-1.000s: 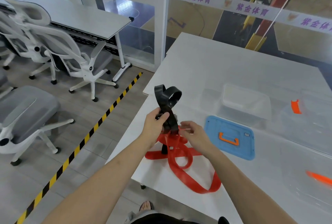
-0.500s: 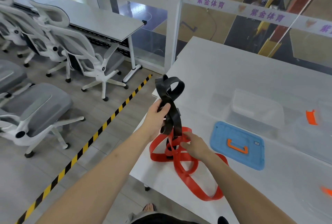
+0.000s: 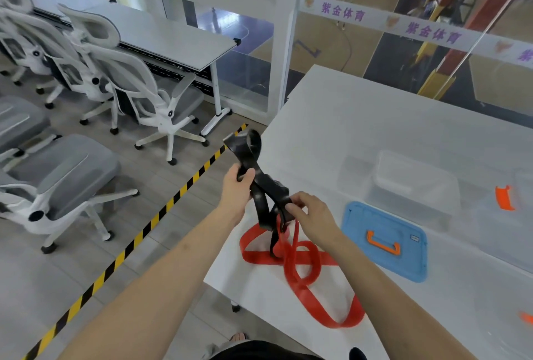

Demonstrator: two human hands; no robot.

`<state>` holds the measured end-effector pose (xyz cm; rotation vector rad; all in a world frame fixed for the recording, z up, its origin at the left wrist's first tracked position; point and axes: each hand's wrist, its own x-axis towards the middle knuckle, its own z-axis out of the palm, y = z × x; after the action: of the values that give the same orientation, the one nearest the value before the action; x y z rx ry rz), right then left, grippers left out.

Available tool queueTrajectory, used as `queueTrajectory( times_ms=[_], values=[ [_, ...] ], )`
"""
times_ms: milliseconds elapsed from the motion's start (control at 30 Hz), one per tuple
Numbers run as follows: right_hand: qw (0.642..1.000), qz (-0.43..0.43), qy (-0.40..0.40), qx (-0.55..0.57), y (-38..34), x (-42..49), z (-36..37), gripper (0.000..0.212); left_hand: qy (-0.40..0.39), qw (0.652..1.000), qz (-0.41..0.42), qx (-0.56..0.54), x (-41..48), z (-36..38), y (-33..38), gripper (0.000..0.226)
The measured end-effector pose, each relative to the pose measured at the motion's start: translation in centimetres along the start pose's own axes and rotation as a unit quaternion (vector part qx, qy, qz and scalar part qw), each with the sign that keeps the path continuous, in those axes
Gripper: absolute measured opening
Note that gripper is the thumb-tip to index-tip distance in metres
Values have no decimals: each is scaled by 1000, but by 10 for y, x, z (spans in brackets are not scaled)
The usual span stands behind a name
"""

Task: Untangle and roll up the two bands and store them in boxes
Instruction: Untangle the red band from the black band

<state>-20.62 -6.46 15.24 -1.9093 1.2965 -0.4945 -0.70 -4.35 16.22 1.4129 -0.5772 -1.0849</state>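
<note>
Slack over force, judging from the head camera, the only view on offer. Hold the left hand [image 3: 236, 189] as placed: fist curled round the upper part of the black band [image 3: 262, 209], top loop sticking up above the knuckles, raised over the near-left corner of the white table [image 3: 360, 117]. Use the right hand [image 3: 311, 215], thumb and fingers pinching the black strands lower down, to feed loops through rather than tug. Watch the black tail, dipping into the coils of the red band [image 3: 256, 257], itself lying on the table below both hands and sprawling toward the near edge; cannot tell exactly how the two cross there. Trace one black strand at a time out of the red, lifting gently to leave the red lying flat. Avoid yanking the hands apart, likely to tighten the snarl. Save rolling, the clear box [image 3: 412, 183] and the blue lid [image 3: 360, 224], both off to the right on the table, for after freeing both bands.
</note>
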Motion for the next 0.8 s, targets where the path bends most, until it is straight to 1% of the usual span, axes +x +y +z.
queueTrajectory(
  times_ms=[133,267,333,500,567,633,733,800],
  values=[
    [991,32,8,126,-21,11,-8,9,11,997,20,77,0,-13,-12,11],
    [978,52,18,201,-45,20,-16,12,-7,987,66,146,-9,-13,-17,16],
    [978,49,31,202,-55,25,-18,14,-26,983,83,163,-13,-10,-19,21],
    [973,51,47,220,-72,32,-20,20,-33,987,108,118,-18,-6,-16,31],
    [963,69,60,254,-74,33,-23,22,-41,989,105,91,-20,-6,-12,33],
    [949,91,75,292,-72,35,-28,22,-49,988,113,89,-23,-6,-8,37],
    [941,100,88,310,-71,36,-33,21,-100,975,137,147,-30,-3,-1,38],
    [941,99,93,310,-72,35,-35,21,-145,965,148,163,-33,1,-1,31]
  ],
)
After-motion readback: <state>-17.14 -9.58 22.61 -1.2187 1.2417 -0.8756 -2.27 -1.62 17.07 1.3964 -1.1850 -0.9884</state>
